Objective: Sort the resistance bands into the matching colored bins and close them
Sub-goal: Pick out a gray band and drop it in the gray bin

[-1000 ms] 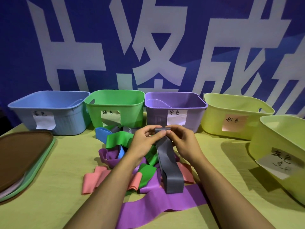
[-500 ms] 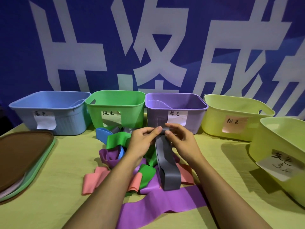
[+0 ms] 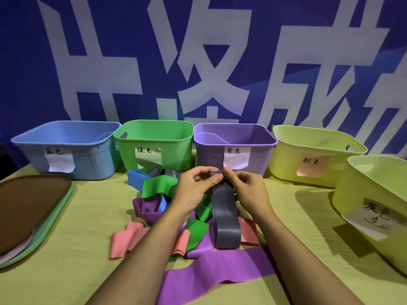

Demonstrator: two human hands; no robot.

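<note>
My left hand [image 3: 196, 187] and my right hand [image 3: 247, 189] both pinch the top end of a grey band [image 3: 224, 216], which hangs down onto the pile. Under it lie green bands [image 3: 157, 186], purple bands [image 3: 215, 274], pink bands [image 3: 125, 241] and a blue band [image 3: 135, 177]. Open bins stand in a row behind: blue bin [image 3: 88, 164], green bin [image 3: 176, 150], purple bin [image 3: 206, 155], a yellow bin with a pink label [image 3: 284, 159], and a yellow bin with a grey-word label [image 3: 352, 194] at the right.
A stack of lids [image 3: 28, 208], brown on top of green, lies at the left on the yellow-green tablecloth [image 3: 77, 271]. A blue banner with large white characters hangs behind the bins.
My hands have shifted their pinch along the grey band's top end; the band's lower loop has settled slightly on the pile.
</note>
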